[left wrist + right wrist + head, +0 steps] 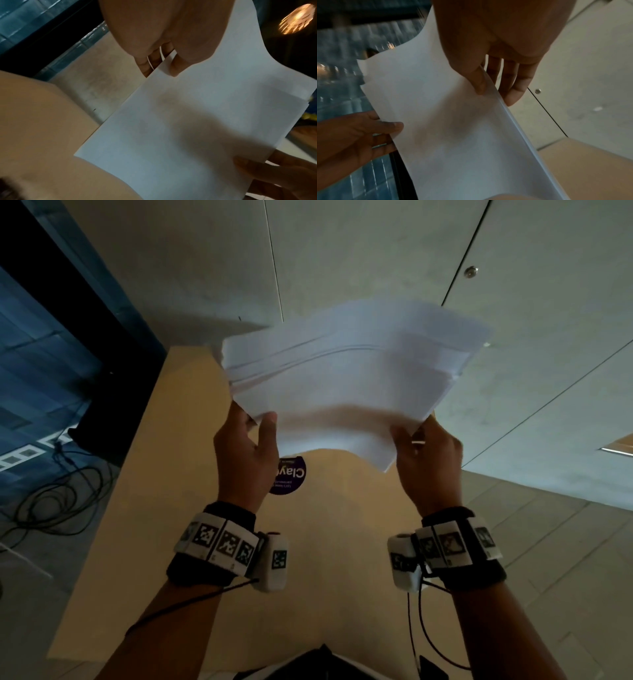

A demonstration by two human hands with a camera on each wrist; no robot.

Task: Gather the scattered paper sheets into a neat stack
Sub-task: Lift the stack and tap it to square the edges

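With my left hand (245, 455) and right hand (426, 460) each pinching a near corner of the paper sheets (346, 371), lifted clear above the table (342, 542), the fanned, sagging edges could slip apart if either pinch loosens.

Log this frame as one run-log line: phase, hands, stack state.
phase: squaring sheets in air | left hand: pinches paper stack at left edge | right hand: pinches right edge | stack: edges fanned, not aligned, above table

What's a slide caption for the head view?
Both hands, left hand and right hand, hold uneven paper sheets above a tan table.
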